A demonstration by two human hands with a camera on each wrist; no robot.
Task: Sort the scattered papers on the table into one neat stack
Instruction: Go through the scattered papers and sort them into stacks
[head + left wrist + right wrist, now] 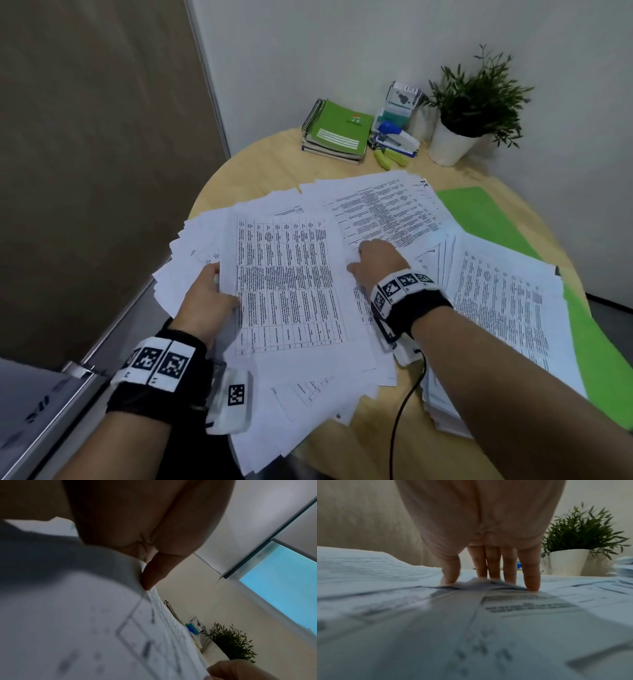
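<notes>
White printed papers [380, 209] lie fanned across the round wooden table [274, 171]. My left hand [214, 287] grips the left edge of a bundle of sheets, the top one [287, 284] printed with a table; the left wrist view shows the thumb [152, 574] pinching down on that sheet [85, 615]. My right hand [371, 255] rests on the papers just right of that sheet. In the right wrist view its straight fingers [530, 577] and thumb press down on the sheets [488, 628]. A thicker squared pile [507, 308] sits at the right.
A green folder [479, 212] lies under the right pile. At the table's far edge stand green spiral notebooks [337, 133], a stapler with stationery [394, 135], yellow markers [390, 159] and a potted plant [452, 140]. A black cable [407, 394] hangs from my right wrist.
</notes>
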